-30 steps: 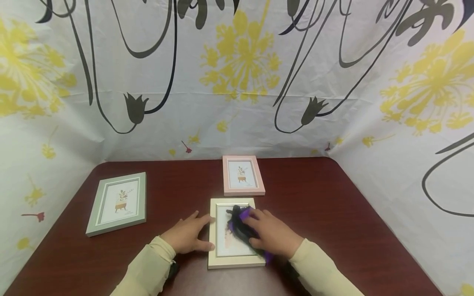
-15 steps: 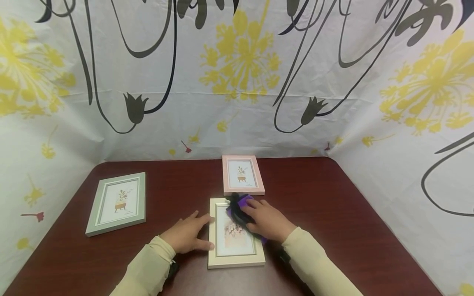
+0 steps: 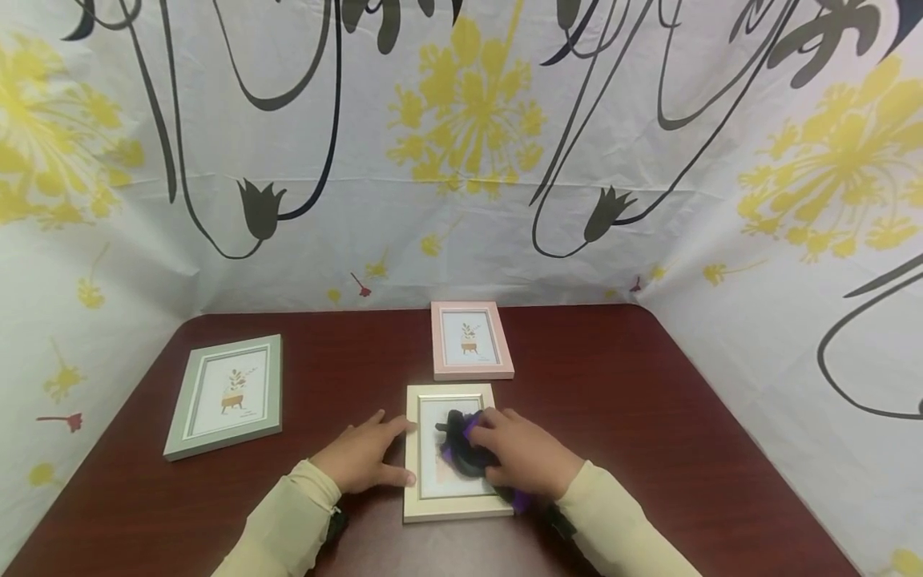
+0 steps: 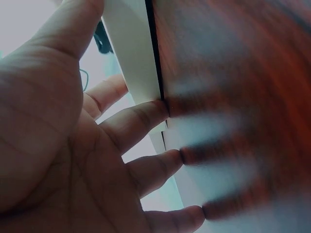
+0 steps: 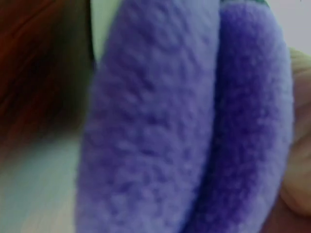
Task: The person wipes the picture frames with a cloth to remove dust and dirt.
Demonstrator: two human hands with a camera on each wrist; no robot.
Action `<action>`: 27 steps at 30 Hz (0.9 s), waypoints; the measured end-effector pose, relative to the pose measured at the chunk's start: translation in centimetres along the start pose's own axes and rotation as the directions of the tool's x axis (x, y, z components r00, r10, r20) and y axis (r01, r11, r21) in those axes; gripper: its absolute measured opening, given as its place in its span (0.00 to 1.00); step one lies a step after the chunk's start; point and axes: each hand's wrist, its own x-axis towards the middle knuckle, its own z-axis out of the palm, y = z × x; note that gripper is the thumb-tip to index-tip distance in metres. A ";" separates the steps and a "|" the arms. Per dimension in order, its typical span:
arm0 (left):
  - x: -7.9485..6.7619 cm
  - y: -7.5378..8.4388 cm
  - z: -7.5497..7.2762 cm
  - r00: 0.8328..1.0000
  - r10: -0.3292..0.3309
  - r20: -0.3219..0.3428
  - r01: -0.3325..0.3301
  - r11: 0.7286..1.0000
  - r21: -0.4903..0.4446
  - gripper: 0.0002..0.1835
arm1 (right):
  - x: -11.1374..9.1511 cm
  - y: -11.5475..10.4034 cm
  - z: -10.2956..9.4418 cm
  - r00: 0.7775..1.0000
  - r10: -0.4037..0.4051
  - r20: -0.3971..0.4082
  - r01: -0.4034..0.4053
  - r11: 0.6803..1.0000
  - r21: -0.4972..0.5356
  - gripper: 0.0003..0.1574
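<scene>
A cream picture frame (image 3: 450,510) lies face up on the dark red-brown table, with part of its picture covered. My left hand (image 3: 364,457) rests at its left side, thumb and index fingertip touching the edge. Spread fingers of the left hand (image 4: 141,128) reach down to the tabletop beside the frame's edge (image 4: 133,46) in the left wrist view. Over the right half of the frame, my right hand (image 3: 530,458) holds a bunched black and purple cloth (image 3: 461,445) against it. Soft purple folds of the cloth (image 5: 150,121) fill most of the right wrist view.
Just behind the cream frame lies a pink picture frame (image 3: 473,374). A green picture frame (image 3: 272,385) lies at the left of the table (image 3: 613,385). A white sheet (image 3: 324,144) with flower prints hangs around the back and sides.
My right hand slid the cloth away toward the cream frame's far edge, then brought it back toward me, covering more of the picture again. The left hand stays in place.
</scene>
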 end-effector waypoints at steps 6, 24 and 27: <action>0.1 0.1 -0.1 1.000 0.011 -0.001 -0.011 1.000 0.000 0.39 | -0.4 -0.6 -0.8 0.999 -0.028 0.037 0.027 1.000 0.012 0.20; 0.0 0.0 -0.1 1.000 0.002 0.015 -0.001 1.000 -0.023 0.40 | 1.4 2.4 1.3 0.987 0.145 -0.065 -0.143 0.989 0.039 0.30; 0.1 0.0 0.0 1.000 0.006 0.014 -0.006 1.000 -0.020 0.40 | 1.6 2.9 1.6 0.977 0.213 -0.028 -0.210 0.973 0.092 0.32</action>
